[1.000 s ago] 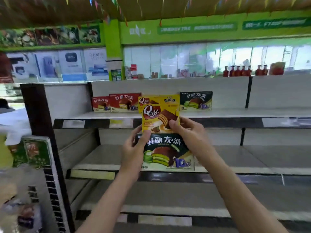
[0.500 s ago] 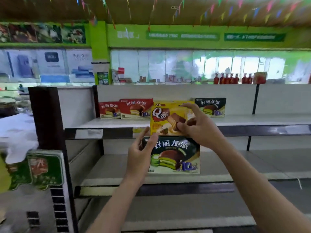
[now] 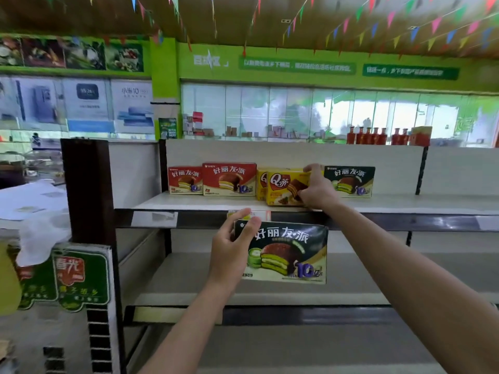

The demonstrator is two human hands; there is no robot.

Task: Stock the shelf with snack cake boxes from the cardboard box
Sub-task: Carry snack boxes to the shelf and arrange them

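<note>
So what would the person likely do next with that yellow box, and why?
Probably let go of the yellow box and draw the right hand back. The box already seems to sit on the shelf, in front of another yellow box and between the red box and the dark green box. The left hand holds a second green box waiting to go up.
</note>
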